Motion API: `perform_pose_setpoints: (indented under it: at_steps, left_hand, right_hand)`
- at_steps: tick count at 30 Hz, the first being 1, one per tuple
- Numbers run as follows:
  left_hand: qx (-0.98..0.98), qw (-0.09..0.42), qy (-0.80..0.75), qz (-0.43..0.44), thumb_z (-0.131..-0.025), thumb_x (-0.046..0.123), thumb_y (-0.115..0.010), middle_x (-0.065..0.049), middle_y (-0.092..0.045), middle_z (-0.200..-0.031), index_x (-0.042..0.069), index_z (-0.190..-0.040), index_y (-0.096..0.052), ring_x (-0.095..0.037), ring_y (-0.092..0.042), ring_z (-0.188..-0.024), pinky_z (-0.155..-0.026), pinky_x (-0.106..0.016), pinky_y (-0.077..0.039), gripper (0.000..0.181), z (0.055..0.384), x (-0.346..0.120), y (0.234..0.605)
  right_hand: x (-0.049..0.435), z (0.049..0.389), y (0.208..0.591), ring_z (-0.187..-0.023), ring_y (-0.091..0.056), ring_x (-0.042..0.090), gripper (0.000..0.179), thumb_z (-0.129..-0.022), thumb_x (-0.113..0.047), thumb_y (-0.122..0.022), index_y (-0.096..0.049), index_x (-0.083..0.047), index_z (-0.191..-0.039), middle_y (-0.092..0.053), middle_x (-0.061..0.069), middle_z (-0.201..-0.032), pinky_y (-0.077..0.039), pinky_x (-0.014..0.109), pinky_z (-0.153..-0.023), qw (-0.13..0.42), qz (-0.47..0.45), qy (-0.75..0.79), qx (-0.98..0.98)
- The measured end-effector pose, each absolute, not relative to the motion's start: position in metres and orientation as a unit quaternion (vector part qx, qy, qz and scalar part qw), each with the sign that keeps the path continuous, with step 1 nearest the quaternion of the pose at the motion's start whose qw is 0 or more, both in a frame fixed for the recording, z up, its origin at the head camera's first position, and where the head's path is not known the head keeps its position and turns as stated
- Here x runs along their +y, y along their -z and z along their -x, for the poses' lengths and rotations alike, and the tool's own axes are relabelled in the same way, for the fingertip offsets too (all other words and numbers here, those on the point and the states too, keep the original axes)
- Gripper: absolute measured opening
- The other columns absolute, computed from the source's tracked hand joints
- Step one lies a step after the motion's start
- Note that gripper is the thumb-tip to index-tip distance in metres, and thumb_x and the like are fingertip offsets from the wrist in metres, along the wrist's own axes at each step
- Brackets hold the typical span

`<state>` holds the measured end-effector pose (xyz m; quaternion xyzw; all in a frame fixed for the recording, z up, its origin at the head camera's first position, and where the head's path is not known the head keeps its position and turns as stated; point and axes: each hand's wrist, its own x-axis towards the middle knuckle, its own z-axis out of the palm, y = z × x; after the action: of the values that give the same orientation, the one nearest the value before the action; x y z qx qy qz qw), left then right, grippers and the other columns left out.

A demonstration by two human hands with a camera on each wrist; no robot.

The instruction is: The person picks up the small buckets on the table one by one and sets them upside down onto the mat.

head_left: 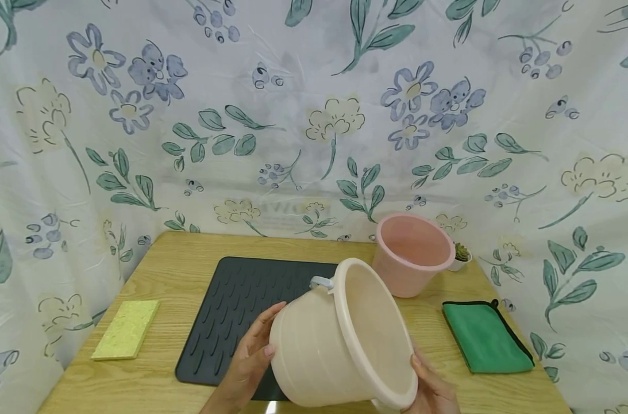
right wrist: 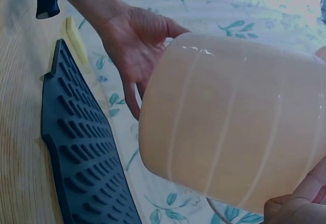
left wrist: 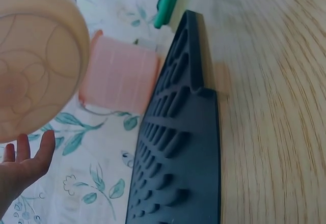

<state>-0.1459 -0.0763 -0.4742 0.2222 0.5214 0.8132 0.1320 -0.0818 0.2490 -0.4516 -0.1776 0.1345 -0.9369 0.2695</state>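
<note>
A cream plastic bucket [head_left: 314,351] is held tilted above the front of the table, its mouth turned to the right. A light handle piece [head_left: 321,282] sits at its rim. My left hand [head_left: 249,356] supports the base end; its fingers look fairly straight against the bottom edge in the left wrist view. My right hand [head_left: 432,385] grips the rim near the mouth, with the thumb on the lip. The right wrist view shows the bucket's ribbed side [right wrist: 224,117] between both hands. The rest of the right hand's fingers are hidden behind the bucket.
A dark ridged mat [head_left: 231,310] lies behind the bucket. Behind to the right stands a pink bucket [head_left: 401,276], beside a small potted plant [head_left: 461,256]. A green cloth [head_left: 486,336] lies on the right, a yellow sponge [head_left: 126,330] on the left. A floral curtain [head_left: 293,144] surrounds the table.
</note>
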Motion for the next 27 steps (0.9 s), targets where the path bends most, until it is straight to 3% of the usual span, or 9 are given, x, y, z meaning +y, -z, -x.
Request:
perform_pose_setpoints:
  at_steps: [5, 13, 19, 27]
  left_hand:
    - [0.517, 0.127, -0.814, -0.233, -0.101, 0.024, -0.042, 0.001, -0.039, -0.152, 0.018, -0.158, -0.020, -0.017, -0.045, -0.129, -0.104, -0.040, -0.042, 0.061, 0.146, -0.073, 0.476]
    - [0.511, 0.124, -0.820, -0.227, -0.104, 0.044, -0.033, -0.001, -0.018, -0.159, 0.029, -0.159, -0.004, -0.017, -0.039, -0.132, -0.104, -0.043, -0.040, 0.064, 0.147, -0.066, 0.476]
    - [0.456, 0.113, -0.844, -0.260, -0.102, 0.054, -0.033, 0.003, -0.020, -0.159, 0.037, -0.158, 0.004, -0.016, -0.038, -0.137, -0.108, -0.040, -0.040, 0.069, 0.146, -0.058, 0.465]
    - [0.408, 0.073, -0.857, -0.305, -0.100, 0.058, -0.038, 0.005, -0.020, -0.161, 0.039, -0.157, 0.011, -0.015, -0.038, -0.138, -0.108, -0.037, -0.041, 0.078, 0.146, -0.050, 0.462]
  right_hand:
    - [0.243, 0.082, 0.451, -0.135, -0.047, 0.016, 0.049, -0.110, -0.020, -0.019, -0.050, -0.021, -0.147, -0.050, 0.001, -0.148, -0.034, 0.028, -0.114, 0.265, 0.198, 0.936, 0.122]
    - [0.232, 0.087, 0.451, -0.138, -0.044, 0.021, 0.052, -0.110, -0.017, -0.011, -0.044, -0.014, -0.151, -0.045, 0.006, -0.151, -0.035, 0.031, -0.115, 0.241, 0.221, 0.942, 0.077]
    - [0.220, 0.090, 0.449, -0.131, -0.052, 0.023, 0.052, -0.109, -0.014, -0.012, -0.051, -0.004, -0.142, -0.054, 0.012, -0.140, -0.041, 0.032, -0.111, 0.211, 0.187, 0.959, 0.040]
    - [0.210, 0.095, 0.451, -0.126, -0.057, 0.025, 0.053, -0.109, -0.013, -0.011, -0.056, 0.000, -0.134, -0.058, 0.015, -0.132, -0.045, 0.032, -0.107, 0.195, 0.171, 0.965, 0.021]
